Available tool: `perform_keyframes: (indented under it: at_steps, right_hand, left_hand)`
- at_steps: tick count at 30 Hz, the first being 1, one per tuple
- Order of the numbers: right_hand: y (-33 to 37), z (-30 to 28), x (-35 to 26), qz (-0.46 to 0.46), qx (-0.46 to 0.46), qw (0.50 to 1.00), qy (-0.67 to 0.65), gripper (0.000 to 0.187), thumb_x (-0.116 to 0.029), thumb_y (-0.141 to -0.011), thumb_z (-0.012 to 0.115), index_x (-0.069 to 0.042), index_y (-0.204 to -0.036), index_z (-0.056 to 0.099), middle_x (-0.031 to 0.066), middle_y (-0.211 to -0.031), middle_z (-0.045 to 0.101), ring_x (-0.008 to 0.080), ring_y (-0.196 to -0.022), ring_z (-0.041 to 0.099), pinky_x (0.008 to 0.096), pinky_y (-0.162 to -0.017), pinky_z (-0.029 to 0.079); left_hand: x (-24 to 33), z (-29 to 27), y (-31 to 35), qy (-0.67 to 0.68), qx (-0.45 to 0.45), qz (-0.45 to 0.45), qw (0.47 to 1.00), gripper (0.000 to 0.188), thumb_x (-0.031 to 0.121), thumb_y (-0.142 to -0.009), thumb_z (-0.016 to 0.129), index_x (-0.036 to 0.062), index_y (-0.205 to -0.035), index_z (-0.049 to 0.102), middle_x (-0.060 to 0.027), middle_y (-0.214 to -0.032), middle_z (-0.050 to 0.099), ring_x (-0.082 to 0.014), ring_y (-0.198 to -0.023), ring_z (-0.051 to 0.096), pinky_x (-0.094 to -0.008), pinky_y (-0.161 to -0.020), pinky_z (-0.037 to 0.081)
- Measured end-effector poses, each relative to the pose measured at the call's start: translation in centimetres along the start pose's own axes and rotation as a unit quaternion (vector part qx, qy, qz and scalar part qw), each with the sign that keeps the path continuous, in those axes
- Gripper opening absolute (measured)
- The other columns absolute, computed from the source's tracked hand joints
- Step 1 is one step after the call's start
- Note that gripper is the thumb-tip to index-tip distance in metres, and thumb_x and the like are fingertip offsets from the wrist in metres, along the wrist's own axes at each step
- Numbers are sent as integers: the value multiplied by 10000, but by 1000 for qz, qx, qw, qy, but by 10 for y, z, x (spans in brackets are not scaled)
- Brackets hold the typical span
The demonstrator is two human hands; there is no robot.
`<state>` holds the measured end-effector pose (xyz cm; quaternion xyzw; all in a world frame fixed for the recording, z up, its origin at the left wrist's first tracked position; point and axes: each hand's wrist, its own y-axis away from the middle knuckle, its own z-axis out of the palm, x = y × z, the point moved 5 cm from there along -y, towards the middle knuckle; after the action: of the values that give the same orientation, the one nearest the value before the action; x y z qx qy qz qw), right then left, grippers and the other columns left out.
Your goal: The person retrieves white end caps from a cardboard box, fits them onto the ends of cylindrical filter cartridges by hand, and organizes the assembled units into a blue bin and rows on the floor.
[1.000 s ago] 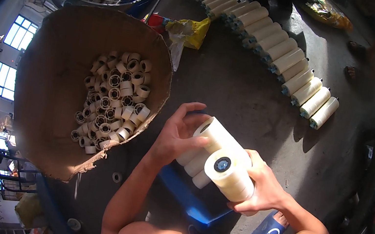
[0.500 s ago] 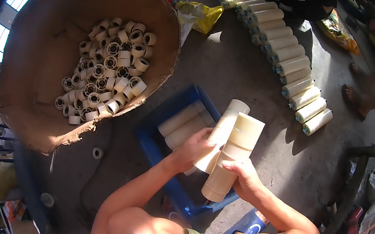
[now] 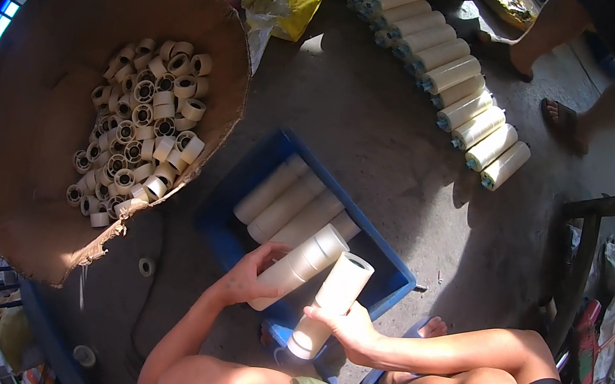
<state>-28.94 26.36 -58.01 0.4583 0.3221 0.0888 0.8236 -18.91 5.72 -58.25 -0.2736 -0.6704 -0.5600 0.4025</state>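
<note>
My left hand (image 3: 244, 277) is closed round a cream stack of tape rolls (image 3: 305, 263), which tilts up to the right over the blue crate (image 3: 385, 295). Wrapped round the lower part of a second stack of tape rolls (image 3: 344, 282) is my right hand (image 3: 351, 332). This stack leans close beside the first, its hollow top end showing. Inside the crate, several similar cream stacks (image 3: 290, 209) lie side by side along the far left. My hands partly hide the crate's near side.
A large torn-edged cardboard box (image 3: 29, 105) at left holds many small tape rolls (image 3: 143, 116). Long cream rolls (image 3: 451, 74) line the floor at far right. Another person's foot (image 3: 567, 126) stands beyond them. A dark frame (image 3: 582, 262) is at right; a loose roll (image 3: 146, 267) lies left of the crate.
Both stacks have come down and toward me, and they now stand further apart at the top. More of the crate's contents show. The whole view has shifted, and another person's legs appear at upper right.
</note>
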Motion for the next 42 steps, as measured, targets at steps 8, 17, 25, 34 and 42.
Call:
perform_keyframes:
  at_steps: [8, 17, 25, 34, 42]
  right_hand:
    - [-68, -32, 46, 29, 113, 993, -7, 553, -304, -942, 749, 66, -1287, 525, 190, -1199, 664, 259, -1114, 646, 372, -968, 509]
    - [-47, -52, 13, -82, -51, 860, 502, 351, -88, -817, 633, 46, -1140, 597, 213, -1040, 656, 307, -1071, 624, 419, -943, 472]
    - [2, 3, -49, -67, -90, 993, -36, 332, -75, -1014, 604, 31, -1327, 573, 121, -1172, 640, 158, -961, 638, 298, -843, 535]
    - [-24, -162, -221, -568, 102, 801, 162, 192, -58, -914, 626, -12, -1092, 681, 87, -983, 714, 165, -817, 664, 300, -766, 539]
    - [-97, -338, -324, -389, 372, 346, 769, 343, -80, -857, 642, -159, -1180, 729, 149, -1424, 557, 375, -1291, 547, 485, -1058, 482]
  left_hand:
    - [-42, 45, -46, -148, 46, 28, 987, 715, 160, -720, 807, -15, -1369, 565, -229, -1272, 666, -352, -1190, 653, -399, -1027, 504]
    - [-32, 94, -32, -153, 82, 113, 978, 660, 70, -774, 703, -9, -1401, 514, -266, -1450, 462, -461, -1371, 452, -455, -1176, 379]
    - [-61, 121, -31, -328, -17, 162, 931, 646, 412, -890, 697, 40, -1396, 546, -267, -1451, 510, -482, -1391, 414, -608, -1195, 304]
    - [-5, 135, -39, -516, -16, 225, 826, 1000, 388, -786, 798, -73, -1541, 333, -386, -1617, 213, -572, -1502, 224, -591, -1242, 239]
    - [130, 1, 9, -480, 281, 304, 773, 555, 108, -779, 765, -14, -1288, 579, -260, -1413, 523, -475, -1312, 497, -554, -1104, 415]
